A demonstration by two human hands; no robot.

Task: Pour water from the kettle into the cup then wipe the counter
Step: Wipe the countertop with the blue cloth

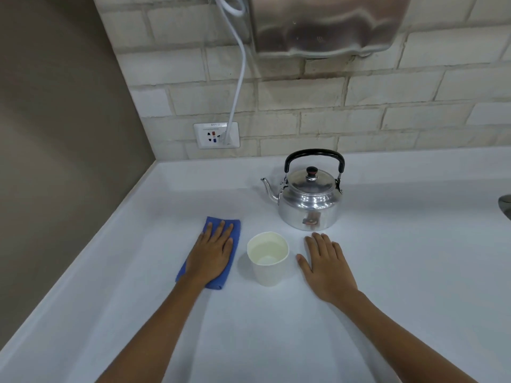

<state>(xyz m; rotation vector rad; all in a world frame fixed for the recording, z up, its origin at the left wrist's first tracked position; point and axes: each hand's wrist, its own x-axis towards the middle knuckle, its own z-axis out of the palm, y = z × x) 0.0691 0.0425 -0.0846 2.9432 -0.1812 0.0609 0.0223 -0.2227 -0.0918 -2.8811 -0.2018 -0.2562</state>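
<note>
Right hand: the right hand lay flat, palm down, on the bare white counter, fingers spread a little and pointing toward the kettle, holding nothing. It sat just right of the cup, not touching it.
Cup: a white paper cup stood upright between the two hands, near the front of the work area. Clear water showed inside, filling part of it; exact level hard to judge.
Left hand: the left hand was pressed flat on a blue cloth, fingers extended and close together, nothing gripped, the palm simply resting on top.
Cloth: folded, lying flat on the counter left of the cup, near it but apart. Its far edge showed beyond the fingertips, its near corner under the wrist.
Kettle: a shiny metal kettle stood upright behind the cup and just beyond the right fingertips, not touched. Lid on, black knob on top, black handle raised, spout pointing left. Contents not visible.
Wall socket: a white socket plate sat on the pale brick wall beyond the counter, with a white cable running up from it.
Metal unit: a steel box hung on the wall above the kettle.
</note>
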